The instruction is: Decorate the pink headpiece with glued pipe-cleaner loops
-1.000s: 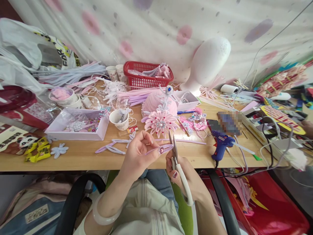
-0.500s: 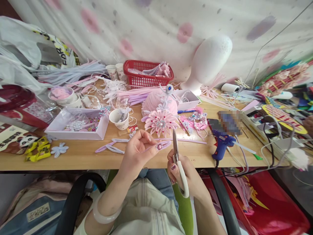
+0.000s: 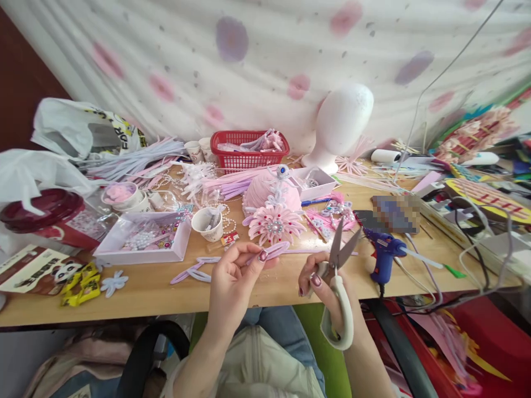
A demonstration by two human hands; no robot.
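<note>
My left hand point(image 3: 234, 276) pinches a pale purple pipe-cleaner petal point(image 3: 274, 251) between thumb and fingers, just above the table's front edge. To its right, my right hand point(image 3: 321, 282) grips white-handled scissors point(image 3: 338, 287); the blades stand apart and point up and away from the petal. Behind both hands sits a pink flower headpiece point(image 3: 273, 209) with a pearl centre and a blue gem on top.
A blue glue gun point(image 3: 384, 253) lies right of the scissors. On the wooden table point(image 3: 157, 287) stand a white tray of beads point(image 3: 145, 239), a paper cup point(image 3: 207, 222), a red basket point(image 3: 248, 146) and a white foam head point(image 3: 339, 122). Loose purple petals point(image 3: 194, 270) lie near the front edge.
The scissors have moved right, off the petal, and their blades have opened. My left hand has drawn the petal slightly left. The camera has tilted up.
</note>
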